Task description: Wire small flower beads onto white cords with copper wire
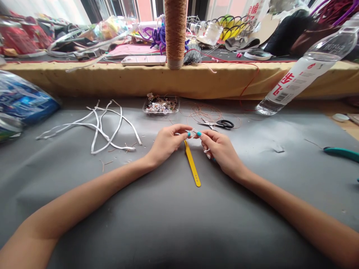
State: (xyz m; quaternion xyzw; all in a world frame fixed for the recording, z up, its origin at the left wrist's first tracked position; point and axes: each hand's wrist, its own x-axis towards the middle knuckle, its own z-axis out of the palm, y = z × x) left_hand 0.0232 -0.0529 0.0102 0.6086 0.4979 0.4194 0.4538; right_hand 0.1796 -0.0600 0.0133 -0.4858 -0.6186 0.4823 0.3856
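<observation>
White strip bridges the small gap between the hands, pinched by both.

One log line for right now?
left hand: pinching small pale piece; right hand: pinching it too; yellow tool: on grey mat; scissors: beyond hands

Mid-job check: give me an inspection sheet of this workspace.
Surface: grey mat, wrinkled in places.
Job's things: small pale piece, too small to identify; yellow tweezers.
Clutter: white strips left; scissors by coiled wire; clear tray of small ornaments.
Grips: left hand and right hand pinch the pale piece.
Cables: no power cable made out; red cord over the ledge.
Surroundings: plastic bottle right; crowded ledge behind.
</observation>
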